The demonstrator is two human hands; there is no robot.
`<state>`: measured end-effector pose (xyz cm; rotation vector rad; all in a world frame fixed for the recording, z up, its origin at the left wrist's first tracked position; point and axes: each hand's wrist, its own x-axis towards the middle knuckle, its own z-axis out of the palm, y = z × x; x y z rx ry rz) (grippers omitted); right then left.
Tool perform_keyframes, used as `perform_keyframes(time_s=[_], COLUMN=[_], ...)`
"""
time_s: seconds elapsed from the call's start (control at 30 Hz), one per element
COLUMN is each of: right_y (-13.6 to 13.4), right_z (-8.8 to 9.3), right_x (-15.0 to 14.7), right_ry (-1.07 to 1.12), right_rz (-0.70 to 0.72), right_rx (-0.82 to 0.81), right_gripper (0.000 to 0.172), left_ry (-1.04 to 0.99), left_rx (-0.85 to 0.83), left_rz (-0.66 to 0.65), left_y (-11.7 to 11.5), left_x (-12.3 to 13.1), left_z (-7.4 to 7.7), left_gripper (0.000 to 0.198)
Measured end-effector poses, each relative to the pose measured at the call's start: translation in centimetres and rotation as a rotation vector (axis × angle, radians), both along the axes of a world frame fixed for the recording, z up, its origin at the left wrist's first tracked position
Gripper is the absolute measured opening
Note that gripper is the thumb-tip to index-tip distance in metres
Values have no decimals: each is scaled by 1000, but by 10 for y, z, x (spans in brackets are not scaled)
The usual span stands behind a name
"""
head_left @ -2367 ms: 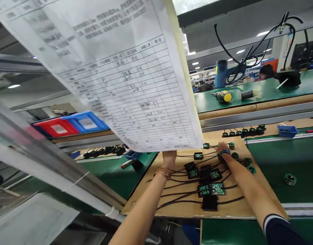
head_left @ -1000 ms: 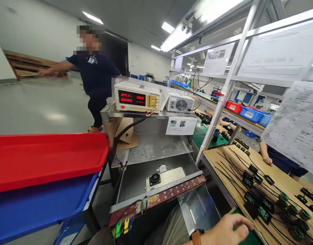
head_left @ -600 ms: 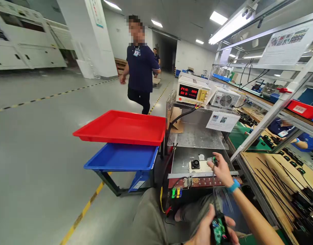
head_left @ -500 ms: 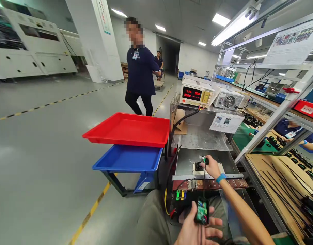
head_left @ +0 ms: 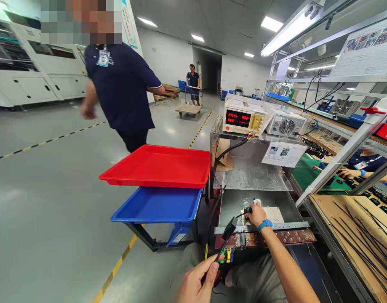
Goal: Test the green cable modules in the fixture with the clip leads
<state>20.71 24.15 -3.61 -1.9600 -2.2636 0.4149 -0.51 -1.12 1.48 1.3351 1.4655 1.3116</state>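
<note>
My left hand (head_left: 201, 275) is closed around a black cable (head_left: 221, 249), thumb against the fingers. Just beyond it a small black box (head_left: 229, 228) hangs on that cable, tilted, its dark side showing. From the box the cable runs on to a black connector with a green ring (head_left: 249, 209). My right hand (head_left: 257, 215), with a blue band on the wrist, is closed on that connector over the metal bench top. Close by are a white plate (head_left: 273, 214) and a small white round piece (head_left: 257, 202), partly hidden by my fingers.
A red tray (head_left: 161, 166) and a blue tray (head_left: 158, 204) stand to the left. Behind the bench sits a lit power supply (head_left: 244, 115). Cables lie on a board (head_left: 332, 214) at the right. One person (head_left: 120, 84) walks past; another (head_left: 193, 80) pushes a cart.
My left hand has gone from lying open under the box, its green circuit board showing, to gripping the cable lower left. The box has risen and turned. The walking person is nearer, further left.
</note>
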Motion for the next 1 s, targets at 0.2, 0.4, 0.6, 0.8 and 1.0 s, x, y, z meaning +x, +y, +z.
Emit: perform_keyframes(time_s=[0.2,0.4,0.6,0.8,1.0], right_y=[-26,-128,-160,-179,-195], right_z=[61,84,63,52,53], right_x=[19,0,16,20,8], right_ry=[165,976,1203,1247,1242], right_rz=[119,494,172,113,54], right_rx=[32,-649,-491,-517,-501], right_gripper=[29,59,55,51,49], left_ry=[776,618,169,-206,-687], left_rx=[654,1098,856,53,-292], left_rz=[-84,-528,-439,74,-101], left_y=[28,54,36,48,54], left_x=[30,119,109,70,63], left_z=[50,-15,-13,-7,-17], left_gripper=[39,59,41,25,41])
